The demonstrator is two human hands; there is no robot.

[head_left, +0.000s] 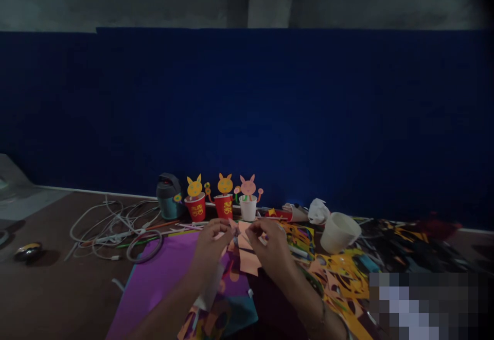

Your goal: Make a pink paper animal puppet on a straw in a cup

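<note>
My left hand [216, 239] is closed in a pinch, with a small pointed scrap of peach paper [232, 225] showing at its fingertips. Close by on the right, my right hand [269, 239] also has its thumb and fingers pressed together; whatever they hold is too small to make out. Beneath and between the hands are peach paper pieces [250, 264] with cut edges. A large purple sheet [162, 265] lies under my left forearm. Just behind the hands stand two red paper cups [196, 209] and one white paper cup [247, 209], each topped by a paper animal head.
A grey-and-teal container [170, 203] stands beside tangled white cables [111, 227] at the left. Further left is a shiny computer mouse [28, 251]. At the right are a white cup [339, 233], crumpled tissue [318, 211] and yellow paper cut-outs [343, 270]. A blue partition [247, 103] rises behind.
</note>
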